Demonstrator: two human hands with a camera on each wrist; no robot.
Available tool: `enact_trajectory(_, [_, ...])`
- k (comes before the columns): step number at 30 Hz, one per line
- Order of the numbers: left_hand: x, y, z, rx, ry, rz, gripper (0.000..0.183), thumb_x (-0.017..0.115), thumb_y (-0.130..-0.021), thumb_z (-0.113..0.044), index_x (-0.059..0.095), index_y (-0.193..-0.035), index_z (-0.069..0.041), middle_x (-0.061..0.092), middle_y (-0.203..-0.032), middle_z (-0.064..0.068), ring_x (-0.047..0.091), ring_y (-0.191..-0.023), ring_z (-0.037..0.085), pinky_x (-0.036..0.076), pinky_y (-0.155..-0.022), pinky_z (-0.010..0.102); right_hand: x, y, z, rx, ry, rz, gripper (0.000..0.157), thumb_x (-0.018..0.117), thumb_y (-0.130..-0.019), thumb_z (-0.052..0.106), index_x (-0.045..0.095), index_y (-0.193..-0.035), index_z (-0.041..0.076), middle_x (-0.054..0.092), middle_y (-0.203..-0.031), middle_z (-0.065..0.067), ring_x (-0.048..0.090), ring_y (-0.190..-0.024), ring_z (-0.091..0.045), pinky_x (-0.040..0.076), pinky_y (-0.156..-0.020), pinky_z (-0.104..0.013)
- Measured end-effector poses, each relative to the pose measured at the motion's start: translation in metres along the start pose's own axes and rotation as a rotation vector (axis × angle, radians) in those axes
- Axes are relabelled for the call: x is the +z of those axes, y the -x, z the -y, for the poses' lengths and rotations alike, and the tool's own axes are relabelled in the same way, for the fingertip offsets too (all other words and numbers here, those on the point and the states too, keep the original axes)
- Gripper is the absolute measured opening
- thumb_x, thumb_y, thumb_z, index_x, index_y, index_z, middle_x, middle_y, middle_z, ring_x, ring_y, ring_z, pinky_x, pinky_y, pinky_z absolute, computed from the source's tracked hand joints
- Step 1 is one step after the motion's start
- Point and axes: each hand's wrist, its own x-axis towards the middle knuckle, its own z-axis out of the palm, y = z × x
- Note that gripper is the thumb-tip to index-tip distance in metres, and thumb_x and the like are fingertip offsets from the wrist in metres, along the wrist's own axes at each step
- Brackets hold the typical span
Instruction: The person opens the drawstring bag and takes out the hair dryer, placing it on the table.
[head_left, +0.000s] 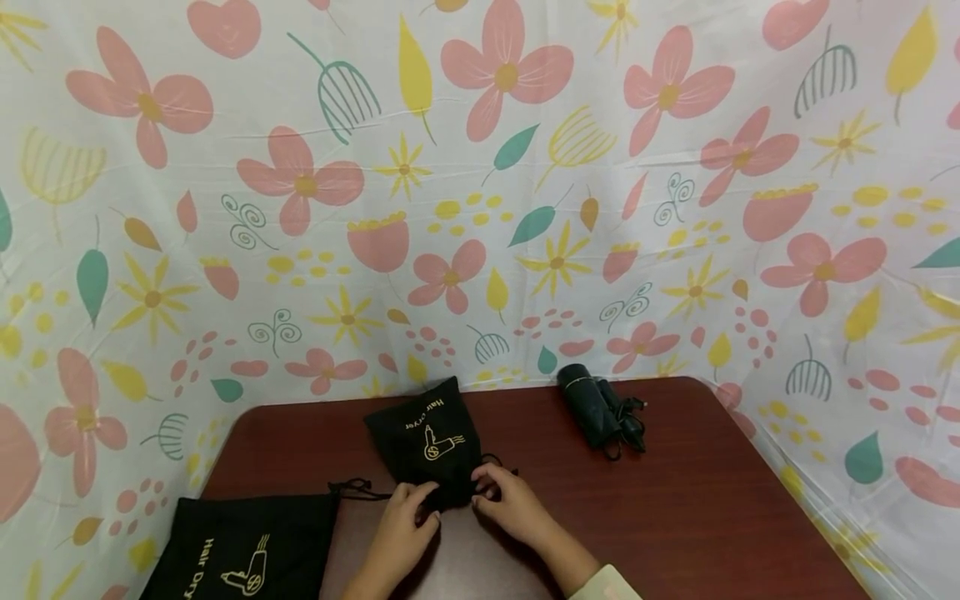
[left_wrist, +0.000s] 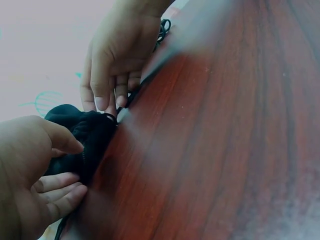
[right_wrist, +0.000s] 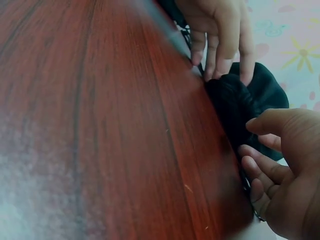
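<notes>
A black drawstring pouch (head_left: 424, 433) printed with gold "Hair Dryer" lettering and a dryer drawing lies at the table's back, its gathered mouth towards me. My left hand (head_left: 399, 533) is at the left of that mouth, thumb and fingers spread apart with fingertips touching the fabric. On the other side my right hand (head_left: 517, 504) touches the mouth with loosely bent fingers, a gap showing between thumb and fingers in the right wrist view. The bunched cloth (left_wrist: 82, 137) appears between both hands in the left wrist view. What is inside the pouch is hidden.
Another black "Hair Dryer" pouch (head_left: 247, 546) lies flat at the front left, its cord (head_left: 362, 489) reaching right. A dark folded hair dryer (head_left: 588, 406) with a bundled cord rests at the back right. Behind the brown wooden table (head_left: 675, 500) hangs a floral-patterned sheet (head_left: 480, 208).
</notes>
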Motion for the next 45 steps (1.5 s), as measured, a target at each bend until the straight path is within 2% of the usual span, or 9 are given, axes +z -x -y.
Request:
enact_trajectory(7, [0.003, -0.004, -0.001, 0.009, 0.006, -0.050, 0.038, 0.070, -0.084, -0.018, 0.067, -0.121, -0.022, 0.060, -0.103, -0.002, 0.055, -0.091, 0.010, 0.047, -0.074, 0.026, 0.001, -0.001, -0.001, 0.028, 0.011, 0.011, 0.026, 0.069, -0.087, 0.019, 0.059, -0.111, 0.018, 0.067, -0.100, -0.005, 0.059, -0.086, -0.011, 0.050, -0.075, -0.028])
enact_trajectory(12, [0.005, -0.009, -0.002, 0.021, -0.005, -0.046, 0.039, 0.070, -0.085, -0.018, 0.066, -0.124, -0.021, 0.064, -0.110, 0.001, 0.060, -0.102, 0.018, 0.052, -0.083, 0.038, 0.002, -0.002, -0.001, 0.051, 0.009, 0.003, 0.025, 0.070, -0.087, 0.020, 0.058, -0.109, 0.018, 0.066, -0.099, -0.003, 0.059, -0.086, -0.012, 0.049, -0.074, -0.025])
enact_trajectory(18, [0.010, -0.013, -0.004, 0.067, 0.004, -0.051, 0.044, 0.070, -0.083, -0.014, 0.064, -0.127, -0.017, 0.064, -0.116, 0.009, 0.059, -0.111, 0.029, 0.051, -0.091, 0.049, 0.005, -0.004, 0.001, 0.087, 0.022, -0.050, 0.029, 0.072, -0.086, 0.022, 0.056, -0.107, 0.012, 0.065, -0.093, -0.001, 0.058, -0.080, -0.010, 0.046, -0.067, -0.020])
enact_trajectory(21, [0.013, -0.014, -0.006, 0.089, -0.001, -0.071, 0.044, 0.071, -0.082, -0.013, 0.066, -0.126, -0.016, 0.063, -0.112, 0.009, 0.058, -0.105, 0.027, 0.051, -0.086, 0.046, 0.008, -0.006, 0.003, 0.099, 0.025, -0.080, 0.028, 0.073, -0.085, 0.022, 0.056, -0.105, 0.011, 0.065, -0.090, -0.001, 0.057, -0.075, -0.006, 0.045, -0.065, -0.019])
enact_trajectory(27, [0.019, -0.019, -0.007, 0.038, -0.007, -0.088, 0.037, 0.072, -0.084, -0.021, 0.068, -0.121, -0.019, 0.061, -0.099, 0.003, 0.055, -0.093, 0.017, 0.048, -0.074, 0.034, 0.014, -0.007, 0.006, 0.076, 0.025, -0.125, 0.029, 0.074, -0.083, 0.018, 0.054, -0.101, 0.009, 0.063, -0.088, -0.004, 0.056, -0.073, -0.006, 0.046, -0.065, -0.019])
enact_trajectory(35, [0.024, -0.021, -0.009, 0.001, 0.039, -0.113, 0.033, 0.071, -0.087, -0.022, 0.066, -0.119, -0.020, 0.069, -0.100, 0.002, 0.062, -0.083, 0.011, 0.048, -0.067, 0.027, 0.020, -0.010, 0.008, 0.116, -0.009, -0.143, 0.026, 0.074, -0.084, 0.018, 0.054, -0.099, 0.011, 0.064, -0.088, -0.002, 0.057, -0.072, -0.004, 0.048, -0.065, -0.018])
enact_trajectory(40, [0.026, -0.022, -0.009, -0.023, 0.051, -0.139, 0.032, 0.071, -0.087, -0.021, 0.066, -0.119, -0.022, 0.070, -0.105, 0.003, 0.064, -0.089, 0.015, 0.050, -0.072, 0.032, 0.026, -0.012, 0.009, 0.108, -0.015, -0.190, 0.026, 0.074, -0.081, 0.013, 0.056, -0.099, 0.010, 0.064, -0.084, -0.004, 0.056, -0.069, -0.004, 0.047, -0.064, -0.017])
enact_trajectory(45, [0.026, -0.022, -0.009, -0.043, 0.067, -0.143, 0.034, 0.071, -0.087, -0.024, 0.065, -0.121, -0.020, 0.068, -0.106, 0.006, 0.064, -0.093, 0.020, 0.050, -0.074, 0.037, 0.032, -0.013, 0.011, 0.119, -0.016, -0.213, 0.024, 0.073, -0.082, 0.013, 0.058, -0.100, 0.010, 0.063, -0.083, -0.002, 0.055, -0.070, -0.003, 0.047, -0.064, -0.017])
